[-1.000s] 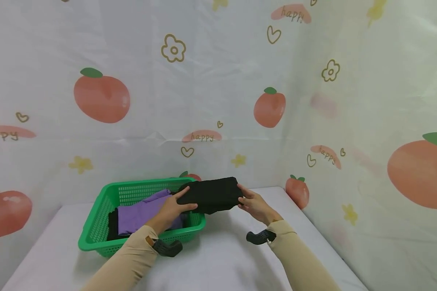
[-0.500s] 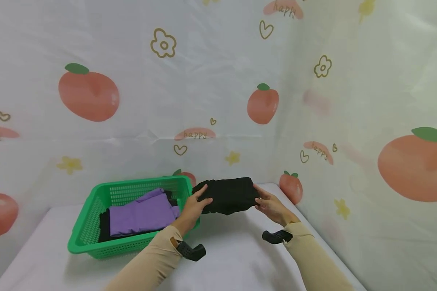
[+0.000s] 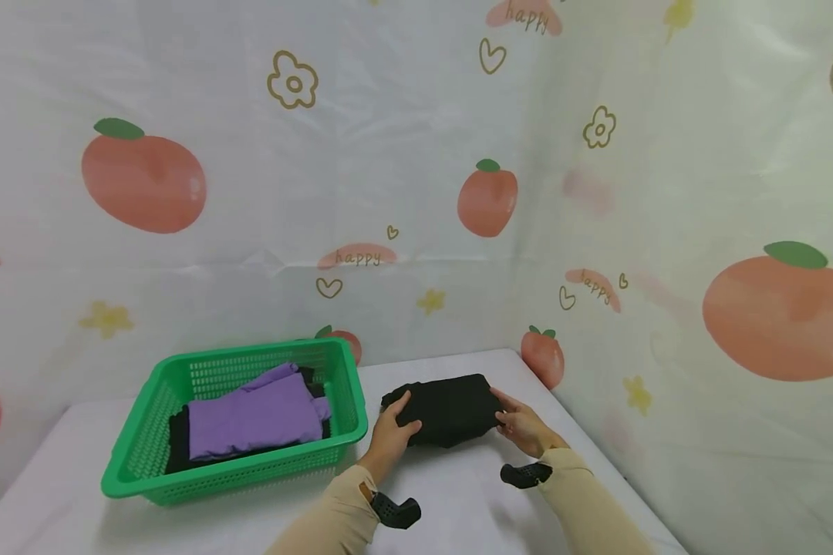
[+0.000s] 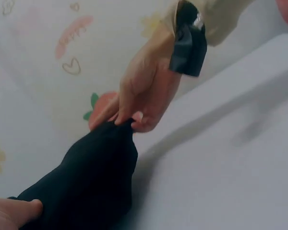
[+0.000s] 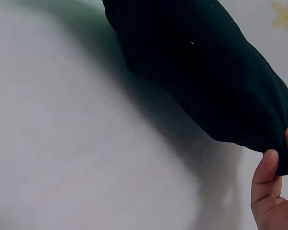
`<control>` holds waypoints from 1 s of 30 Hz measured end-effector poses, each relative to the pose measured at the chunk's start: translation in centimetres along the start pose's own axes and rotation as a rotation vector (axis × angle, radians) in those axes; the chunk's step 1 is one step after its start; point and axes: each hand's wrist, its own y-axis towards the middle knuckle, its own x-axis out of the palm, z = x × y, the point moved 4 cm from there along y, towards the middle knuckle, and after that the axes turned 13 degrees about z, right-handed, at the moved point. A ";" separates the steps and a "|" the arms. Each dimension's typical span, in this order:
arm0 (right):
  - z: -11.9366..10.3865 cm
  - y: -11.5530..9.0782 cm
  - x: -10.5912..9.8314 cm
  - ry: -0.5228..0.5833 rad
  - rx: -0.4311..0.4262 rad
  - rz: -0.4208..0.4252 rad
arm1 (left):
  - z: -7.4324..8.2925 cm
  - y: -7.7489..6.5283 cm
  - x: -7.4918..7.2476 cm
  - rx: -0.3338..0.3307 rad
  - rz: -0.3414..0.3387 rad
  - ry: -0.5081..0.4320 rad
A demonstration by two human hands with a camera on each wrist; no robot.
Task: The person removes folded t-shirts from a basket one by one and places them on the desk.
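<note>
A folded black cloth (image 3: 447, 408), perhaps a garment, is held by both hands low over the white table, right of the green basket. My left hand (image 3: 391, 435) grips its left end, thumb on the near side. At the opposite end my right hand (image 3: 525, 426) pinches the corner between thumb and fingers. The right wrist view shows the black cloth (image 5: 197, 72) sagging between the hands with its shadow beneath. In the left wrist view, the right hand (image 4: 146, 91) pinches the far end, and only the left thumb (image 4: 21, 211) shows.
The green plastic basket (image 3: 350, 401) stands on the left of the table (image 3: 305, 505). Inside lie a folded purple cloth (image 3: 253, 416) and black cloth (image 3: 178, 439) beneath it. A white sheet with printed fruit (image 3: 389, 154) hangs behind and on the right.
Both hands have carried the black cloth from over the basket's right edge to the right, then lowered it toward the table. The head view has turned slightly right.
</note>
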 end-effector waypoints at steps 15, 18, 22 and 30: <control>1.5 0.0 2.1 -0.316 0.045 0.237 | -3.8 -1.5 -1.8 -0.006 0.010 0.093; -0.2 0.1 2.8 -0.463 -0.027 0.370 | -2.3 -2.0 -2.3 0.062 -0.023 0.106; -3.1 0.2 4.9 -0.494 -0.134 0.465 | 0.5 -3.1 -3.2 0.171 -0.091 0.055; -8.5 0.7 14.1 -0.199 -0.283 0.288 | 6.1 -0.6 -9.4 0.144 -0.059 -0.041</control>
